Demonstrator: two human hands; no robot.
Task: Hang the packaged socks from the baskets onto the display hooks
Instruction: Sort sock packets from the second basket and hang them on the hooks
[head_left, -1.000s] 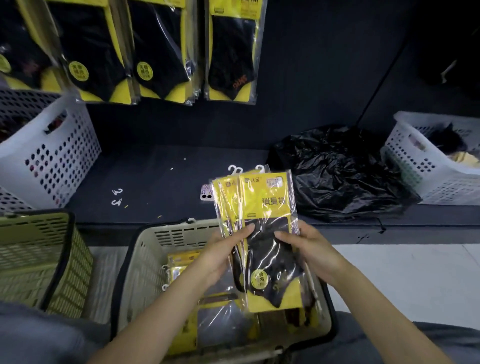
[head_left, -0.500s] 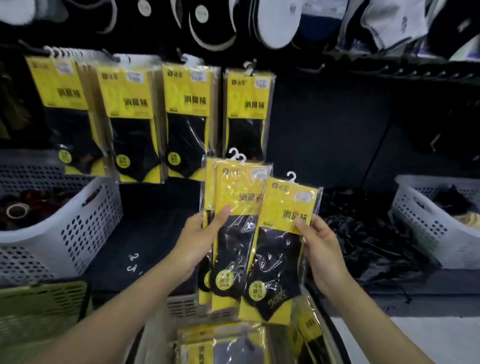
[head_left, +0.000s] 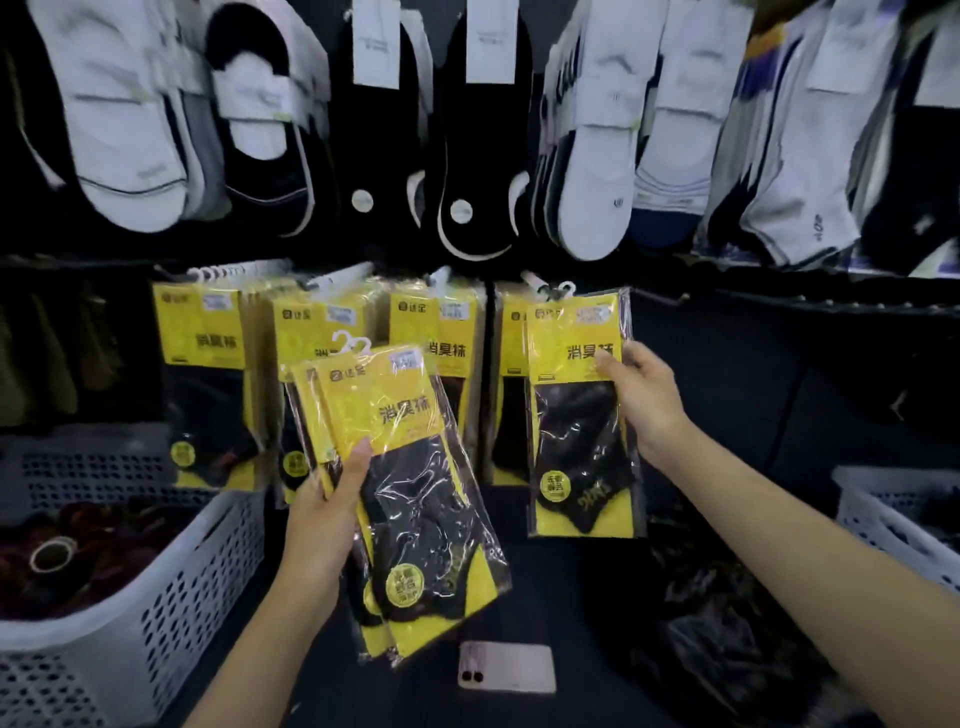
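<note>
right hand (head_left: 644, 400) pinches one yellow-and-black plastic-wrapped sock pack (head_left: 579, 415) by its right edge, thumb on front. Pack is upright, long axis vertical, hanger tab up at the rightmost metal display hook (head_left: 532, 280); can't tell if it's hooked on. left hand (head_left: 327, 514) grips a stack of matching sock packs (head_left: 410, 493) lower left, tops leaning left, hanger tabs up.
</note>
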